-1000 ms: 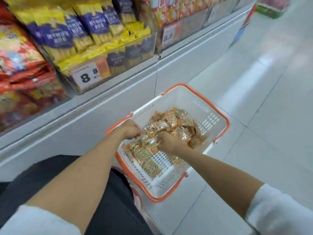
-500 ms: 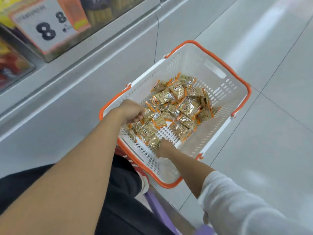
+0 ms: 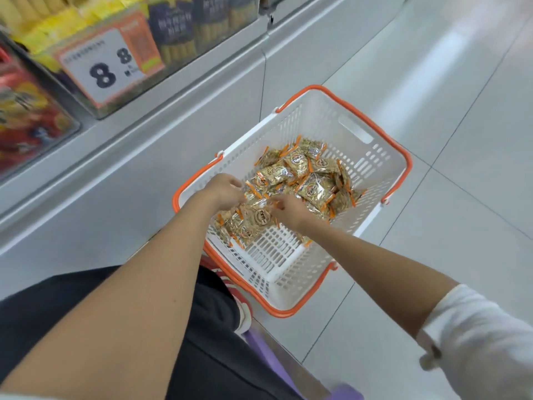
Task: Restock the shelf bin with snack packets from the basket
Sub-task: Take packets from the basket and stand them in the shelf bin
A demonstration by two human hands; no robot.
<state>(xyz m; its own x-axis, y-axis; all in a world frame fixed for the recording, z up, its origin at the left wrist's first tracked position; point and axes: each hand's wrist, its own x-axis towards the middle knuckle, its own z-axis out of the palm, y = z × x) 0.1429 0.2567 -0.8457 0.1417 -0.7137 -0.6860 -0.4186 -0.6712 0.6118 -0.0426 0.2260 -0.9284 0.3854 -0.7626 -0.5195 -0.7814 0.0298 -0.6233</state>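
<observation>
Gold foil snack packets [image 3: 313, 187] lie in the white slotted plastic basket [image 3: 317, 119] with an orange rim, on the pale tiled floor [image 3: 461, 140]. The left hand [image 3: 223, 192] curls round some; the right hand [image 3: 290, 209] pinches one. The clear-fronted shelf bin [image 3: 184, 53] with its white price card [image 3: 101, 67] stands at the upper left.

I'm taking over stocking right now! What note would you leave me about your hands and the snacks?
Left hand: inside the basket, fingers curled on snack packets.
Right hand: beside it, seemingly pinching a packet in the same near heap.
Packets: all the ones I can see lie in the basket, below the shelf bins.
Done: no handful lifted out yet.
Left: carry handfuls up to the bin. I cannot tell which bin they go in.
</observation>
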